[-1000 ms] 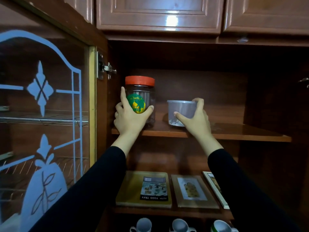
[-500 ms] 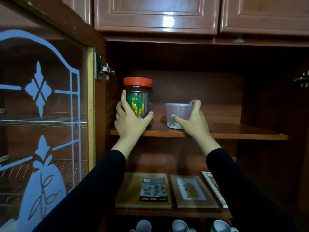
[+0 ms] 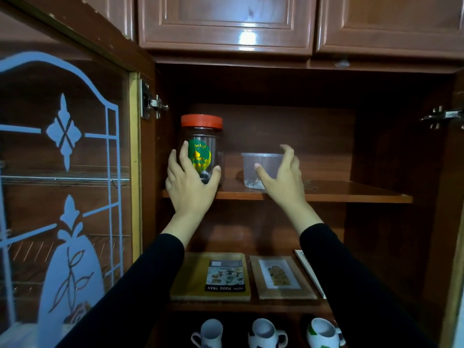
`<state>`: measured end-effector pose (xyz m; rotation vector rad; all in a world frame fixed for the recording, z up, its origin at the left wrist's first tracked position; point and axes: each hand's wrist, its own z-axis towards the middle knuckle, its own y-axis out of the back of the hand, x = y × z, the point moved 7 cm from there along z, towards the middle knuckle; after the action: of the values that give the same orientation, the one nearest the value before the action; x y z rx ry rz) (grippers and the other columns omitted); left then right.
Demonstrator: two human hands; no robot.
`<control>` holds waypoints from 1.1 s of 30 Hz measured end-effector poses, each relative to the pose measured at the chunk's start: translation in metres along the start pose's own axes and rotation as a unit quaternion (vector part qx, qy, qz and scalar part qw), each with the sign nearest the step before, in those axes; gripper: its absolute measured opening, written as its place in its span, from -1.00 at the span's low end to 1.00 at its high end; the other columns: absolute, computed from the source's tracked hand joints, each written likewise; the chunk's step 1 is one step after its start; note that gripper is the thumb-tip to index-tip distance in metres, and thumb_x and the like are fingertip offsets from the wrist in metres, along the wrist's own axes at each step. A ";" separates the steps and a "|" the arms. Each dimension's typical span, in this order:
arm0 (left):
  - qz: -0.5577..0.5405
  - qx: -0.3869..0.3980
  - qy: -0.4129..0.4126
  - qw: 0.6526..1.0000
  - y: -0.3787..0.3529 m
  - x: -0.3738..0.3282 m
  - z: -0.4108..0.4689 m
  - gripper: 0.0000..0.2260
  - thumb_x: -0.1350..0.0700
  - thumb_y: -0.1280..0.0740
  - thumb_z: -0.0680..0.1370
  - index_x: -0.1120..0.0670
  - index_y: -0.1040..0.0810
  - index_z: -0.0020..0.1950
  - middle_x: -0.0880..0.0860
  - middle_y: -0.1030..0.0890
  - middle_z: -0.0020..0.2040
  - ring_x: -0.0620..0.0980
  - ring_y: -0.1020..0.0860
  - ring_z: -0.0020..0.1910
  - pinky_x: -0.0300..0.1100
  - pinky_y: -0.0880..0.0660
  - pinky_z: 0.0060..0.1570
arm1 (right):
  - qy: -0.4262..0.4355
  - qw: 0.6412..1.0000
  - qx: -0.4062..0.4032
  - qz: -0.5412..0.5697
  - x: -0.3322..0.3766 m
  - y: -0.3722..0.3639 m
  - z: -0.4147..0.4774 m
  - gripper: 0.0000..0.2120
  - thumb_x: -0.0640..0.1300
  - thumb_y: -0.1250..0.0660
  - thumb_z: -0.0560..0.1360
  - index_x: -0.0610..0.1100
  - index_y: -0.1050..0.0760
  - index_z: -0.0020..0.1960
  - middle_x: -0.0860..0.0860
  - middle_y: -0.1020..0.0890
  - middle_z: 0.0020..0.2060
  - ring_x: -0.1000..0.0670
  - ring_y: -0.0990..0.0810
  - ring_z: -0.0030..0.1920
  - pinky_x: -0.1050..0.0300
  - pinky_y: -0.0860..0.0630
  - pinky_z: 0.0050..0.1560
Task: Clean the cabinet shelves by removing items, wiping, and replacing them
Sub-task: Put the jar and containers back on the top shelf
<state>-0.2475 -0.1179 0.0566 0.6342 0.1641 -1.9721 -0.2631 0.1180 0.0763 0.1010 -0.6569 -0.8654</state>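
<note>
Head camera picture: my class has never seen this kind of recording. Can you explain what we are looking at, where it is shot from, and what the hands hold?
There is no machine here. A person wears one camera on the head, so you see roughly what they see, looking forward and down into an open wooden cabinet. On the upper shelf stand a clear jar with a red lid and a small clear tub. The left hand wraps its fingers and thumb round the jar. The right hand is spread open at the tub, not gripping it. The shelf below holds flat trays, and mugs show at the bottom edge. The glass door stands open on the left.
</note>
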 end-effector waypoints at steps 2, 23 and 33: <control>-0.009 -0.026 -0.017 0.999 0.013 -0.005 -0.015 -0.35 -0.23 -0.26 0.53 0.04 -0.22 0.53 0.19 -0.26 0.51 0.20 -0.28 0.47 0.17 -0.31 0.36 | 0.028 0.999 -0.027 -0.002 0.008 0.008 -0.011 -0.33 0.17 -0.33 0.51 -0.04 -0.12 0.48 -0.12 -0.27 0.46 -0.19 -0.37 0.38 -0.08 -0.45 0.22; 0.079 0.187 -0.075 0.976 0.093 0.006 -0.241 -0.62 -0.16 -0.17 0.61 0.05 -0.57 0.21 0.00 -0.61 0.14 0.02 -0.57 0.15 0.03 -0.53 0.03 | 0.075 0.989 0.094 -0.083 -0.018 0.038 -0.259 -0.54 0.11 -0.16 0.54 -0.15 -0.43 0.30 -0.10 -0.56 0.17 -0.14 -0.52 0.20 -0.12 -0.51 0.10; 0.156 0.425 0.053 0.890 0.155 0.053 -0.391 -0.65 -0.21 -0.19 0.60 -0.12 -0.49 0.33 -0.06 -0.50 0.32 0.02 -0.48 0.29 -0.03 -0.43 0.20 | 0.044 0.940 0.315 -0.126 -0.031 0.025 -0.410 -0.64 0.03 -0.17 0.58 -0.13 -0.44 0.28 -0.13 -0.57 0.13 -0.21 -0.52 0.15 -0.11 -0.47 0.07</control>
<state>0.0096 -0.0863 -0.2790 1.2385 -0.7401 -1.6306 -0.0256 0.0854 -0.2582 0.8128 -0.8304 -0.8611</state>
